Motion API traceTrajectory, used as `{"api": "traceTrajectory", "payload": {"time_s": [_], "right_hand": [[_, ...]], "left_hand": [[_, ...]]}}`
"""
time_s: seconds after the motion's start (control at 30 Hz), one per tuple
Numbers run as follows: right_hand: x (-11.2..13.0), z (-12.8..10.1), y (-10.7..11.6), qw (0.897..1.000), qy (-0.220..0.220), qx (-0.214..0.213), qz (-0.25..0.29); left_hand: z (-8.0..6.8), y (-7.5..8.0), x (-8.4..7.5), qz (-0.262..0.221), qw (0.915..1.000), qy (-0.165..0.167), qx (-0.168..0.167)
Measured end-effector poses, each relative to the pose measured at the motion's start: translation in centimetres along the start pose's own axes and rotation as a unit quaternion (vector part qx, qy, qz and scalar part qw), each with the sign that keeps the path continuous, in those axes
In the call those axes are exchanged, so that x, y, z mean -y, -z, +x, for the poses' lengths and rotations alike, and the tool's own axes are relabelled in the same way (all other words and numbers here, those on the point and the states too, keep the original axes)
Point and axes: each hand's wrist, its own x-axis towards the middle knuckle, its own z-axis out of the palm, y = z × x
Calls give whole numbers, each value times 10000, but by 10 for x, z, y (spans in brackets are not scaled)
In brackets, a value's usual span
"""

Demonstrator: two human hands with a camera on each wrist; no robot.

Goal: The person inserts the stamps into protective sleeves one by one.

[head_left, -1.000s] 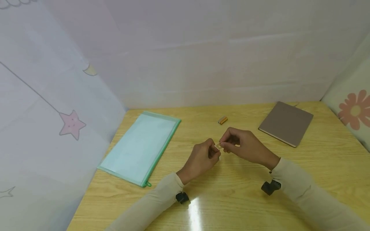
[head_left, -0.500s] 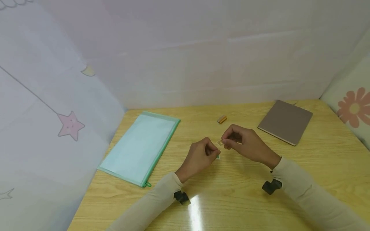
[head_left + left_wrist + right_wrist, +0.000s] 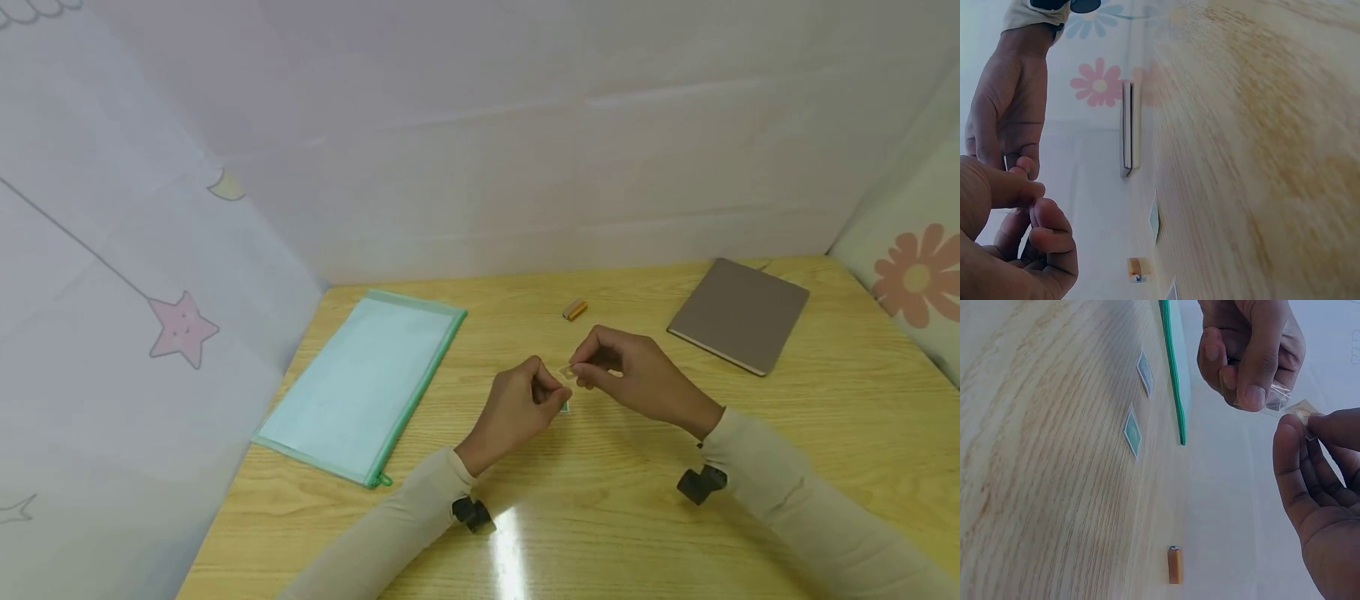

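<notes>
My left hand (image 3: 517, 408) pinches a small clear plastic sleeve (image 3: 1279, 395) between thumb and fingers, above the table. Close on its right, my right hand (image 3: 626, 373) pinches a small pale-yellow, stamp-like square (image 3: 1301, 410) by one edge. The square's other end is at the sleeve; I cannot tell whether it is partly inside. On the wood below lie two small white-bordered, stamp-like pieces, a green one (image 3: 1132, 434) and a grey-blue one (image 3: 1145, 374). In the head view the green piece shows just beyond the left fingertips, and the grey-blue one is hidden.
A mint-green zip pouch (image 3: 363, 383) lies on the left of the wooden table (image 3: 600, 517). A brown notebook (image 3: 738, 317) lies at the back right. Behind the hands is a small orange-and-grey object (image 3: 575, 310). Printed cloth walls stand around the table.
The right hand drew slightly away from the left with the yellowish square, then came slightly back. The green piece on the table shows more clearly past the left fingers.
</notes>
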Motion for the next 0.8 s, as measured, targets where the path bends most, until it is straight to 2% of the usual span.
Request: {"api": "traceTrajectory", "payload": {"time_s": [0.17, 0.43, 0.8], "right_hand": [[-1, 0, 1, 9996, 18, 85, -260], [2, 3, 1, 9933, 477, 97, -1047], [8, 5, 4, 9904, 500, 210, -1271]], "left_hand": [[0, 0, 1, 54, 10000, -13, -9], [-1, -1, 2, 1, 10000, -18, 10], [-1, 0, 3, -221, 9995, 213, 1]]}}
